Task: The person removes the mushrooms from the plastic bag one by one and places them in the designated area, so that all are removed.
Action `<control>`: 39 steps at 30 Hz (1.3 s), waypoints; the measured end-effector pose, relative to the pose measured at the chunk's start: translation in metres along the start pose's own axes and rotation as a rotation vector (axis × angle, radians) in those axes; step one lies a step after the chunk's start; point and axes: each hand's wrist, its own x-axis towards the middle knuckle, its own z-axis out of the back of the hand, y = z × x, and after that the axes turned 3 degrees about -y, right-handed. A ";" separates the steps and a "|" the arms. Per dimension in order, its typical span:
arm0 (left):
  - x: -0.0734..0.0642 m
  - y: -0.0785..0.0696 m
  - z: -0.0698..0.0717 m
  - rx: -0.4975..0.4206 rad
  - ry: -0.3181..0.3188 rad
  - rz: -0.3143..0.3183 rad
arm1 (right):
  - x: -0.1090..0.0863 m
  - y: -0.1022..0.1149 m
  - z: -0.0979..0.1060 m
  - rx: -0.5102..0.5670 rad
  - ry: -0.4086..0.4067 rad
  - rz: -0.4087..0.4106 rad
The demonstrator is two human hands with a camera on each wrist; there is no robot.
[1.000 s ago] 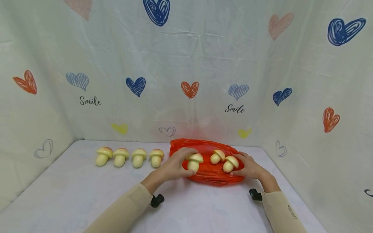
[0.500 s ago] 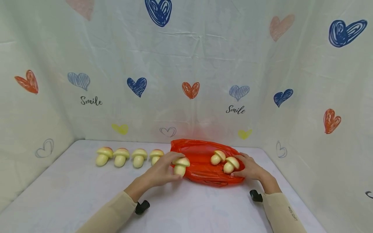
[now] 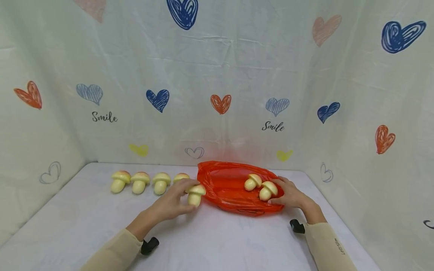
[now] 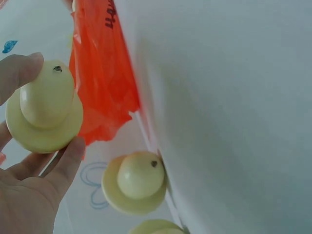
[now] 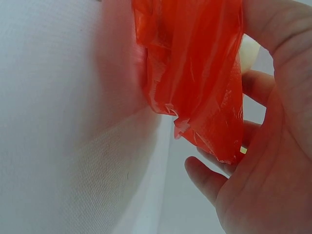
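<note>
My left hand pinches a pale yellow toy mushroom between thumb and fingers, just left of a red plastic bag. In the left wrist view this held mushroom has its stem turned up, thumb against the stem and fingertips under the cap. At the bag's right end, my right hand grips the plastic, thumb in front and fingers behind. Two more mushrooms, one farther back and one close to the right thumb, lie on the red plastic.
Several like mushrooms stand in a row along the back left of the white table; the leftmost has a reddish cap. The rightmost is partly covered by my left hand. A heart-printed white curtain hangs behind and at the sides.
My left hand has carried its mushroom leftward, from over the red bag to beside the bag's left end. My right hand keeps its place at the bag.
</note>
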 end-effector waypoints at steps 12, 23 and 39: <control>-0.012 0.015 0.014 0.050 -0.037 0.047 | -0.001 -0.002 0.000 -0.001 0.002 0.002; -0.013 0.021 0.031 0.129 -0.023 0.076 | -0.002 0.001 0.001 0.014 0.005 -0.011; -0.023 0.026 0.058 0.319 0.003 0.119 | 0.001 -0.001 -0.002 0.002 -0.001 -0.006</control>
